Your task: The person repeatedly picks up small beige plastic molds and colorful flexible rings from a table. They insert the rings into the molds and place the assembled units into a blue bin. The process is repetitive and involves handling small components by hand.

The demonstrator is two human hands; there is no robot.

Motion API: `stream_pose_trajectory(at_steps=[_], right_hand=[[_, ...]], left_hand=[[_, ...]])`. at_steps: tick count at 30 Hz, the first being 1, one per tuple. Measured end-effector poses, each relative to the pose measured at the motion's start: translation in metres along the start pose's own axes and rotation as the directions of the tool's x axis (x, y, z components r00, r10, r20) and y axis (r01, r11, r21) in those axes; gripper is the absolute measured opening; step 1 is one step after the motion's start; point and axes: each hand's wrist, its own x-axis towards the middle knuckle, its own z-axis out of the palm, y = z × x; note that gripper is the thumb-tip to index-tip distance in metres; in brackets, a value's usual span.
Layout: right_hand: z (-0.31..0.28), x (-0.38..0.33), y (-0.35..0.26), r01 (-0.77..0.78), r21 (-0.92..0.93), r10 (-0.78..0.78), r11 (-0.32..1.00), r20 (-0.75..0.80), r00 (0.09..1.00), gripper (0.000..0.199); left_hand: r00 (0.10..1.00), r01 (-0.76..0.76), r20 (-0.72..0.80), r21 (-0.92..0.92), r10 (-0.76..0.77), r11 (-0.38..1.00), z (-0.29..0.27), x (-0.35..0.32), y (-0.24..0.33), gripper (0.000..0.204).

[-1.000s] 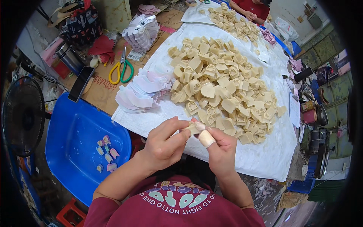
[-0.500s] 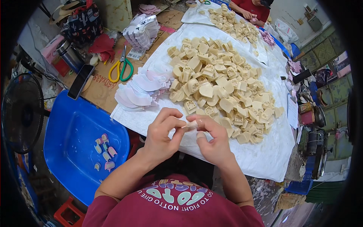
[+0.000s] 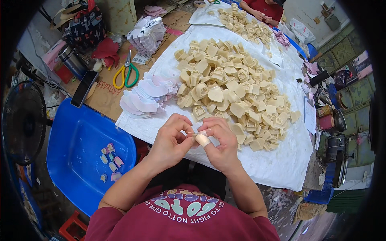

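Over the near edge of the white-covered table, my left hand point(image 3: 171, 137) and my right hand point(image 3: 219, 141) meet fingertip to fingertip. Both are closed in a pinch; whatever lies between the fingers is too small and hidden to name. A smooth cream-coloured covering point(image 3: 202, 140) wraps the tip of my right thumb. Just beyond my hands lies a large heap of cream moulded pieces point(image 3: 237, 92), some rounded and flat, others with small hollows. Left of that heap, thin pale pink and white curved cut pieces point(image 3: 146, 96) are fanned in a loose pile.
A blue basin point(image 3: 76, 148) at my left holds several small pink and cream pieces point(image 3: 111, 160). Scissors point(image 3: 127, 72) with yellow and green handles, a phone point(image 3: 84, 88) and a steel flask point(image 3: 72, 60) lie beyond. Another person point(image 3: 265, 12) sits at the far end by a second heap.
My right hand has turned and drawn slightly left, so its covered thumb tip now faces up. My left hand stays close to its place. The view has shifted slightly.
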Motion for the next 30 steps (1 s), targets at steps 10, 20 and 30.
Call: stream_pose_trajectory(at_steps=[10,20,30], right_hand=[[0.003,0.008,-0.012,0.115,-0.296,-0.195,0.948,-0.256,0.947,0.011],[0.026,0.007,-0.019,-0.337,0.663,0.383,0.668,0.082,0.92,0.039],[0.034,0.016,-0.011,-0.319,0.446,0.345,0.836,0.023,0.938,0.03]], left_hand=[[0.937,0.339,0.169,-0.659,-0.306,0.671,0.002,0.006,-0.008,0.048],[0.991,0.129,0.068,-0.694,-0.114,0.709,0.018,-0.002,0.012,0.051],[0.985,0.035,-0.123,-0.539,-0.12,0.842,0.022,0.004,0.0,0.054]])
